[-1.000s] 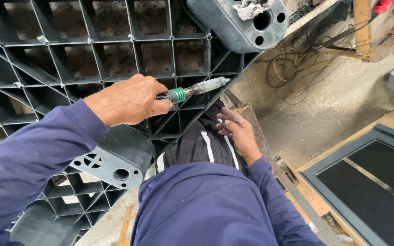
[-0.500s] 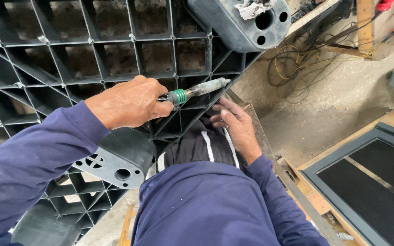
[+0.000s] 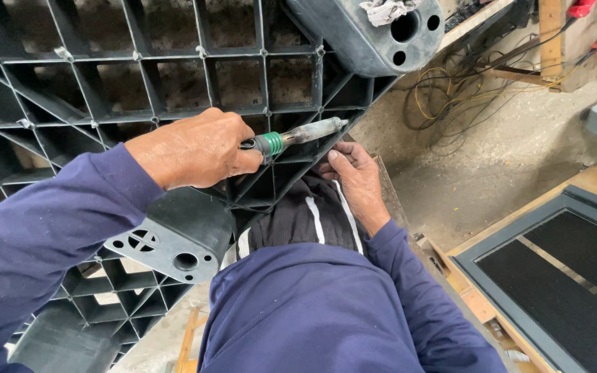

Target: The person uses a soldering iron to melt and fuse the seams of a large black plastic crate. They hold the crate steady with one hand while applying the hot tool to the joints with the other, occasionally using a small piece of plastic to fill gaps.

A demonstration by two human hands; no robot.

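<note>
The left hand [image 3: 198, 148] is clamped on a green-collared tool [image 3: 297, 135] with a grimy metal barrel, its tip at the ribbed black plastic grid [image 3: 174, 76]. The right hand [image 3: 355, 181] has its fingers curled on the grid's edge.

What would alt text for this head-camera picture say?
A person's left hand grips a green-collared tool against a dark plastic grid pallet, while the right hand steadies the pallet's edge. Tangled wires lie on the concrete floor beyond.
</note>
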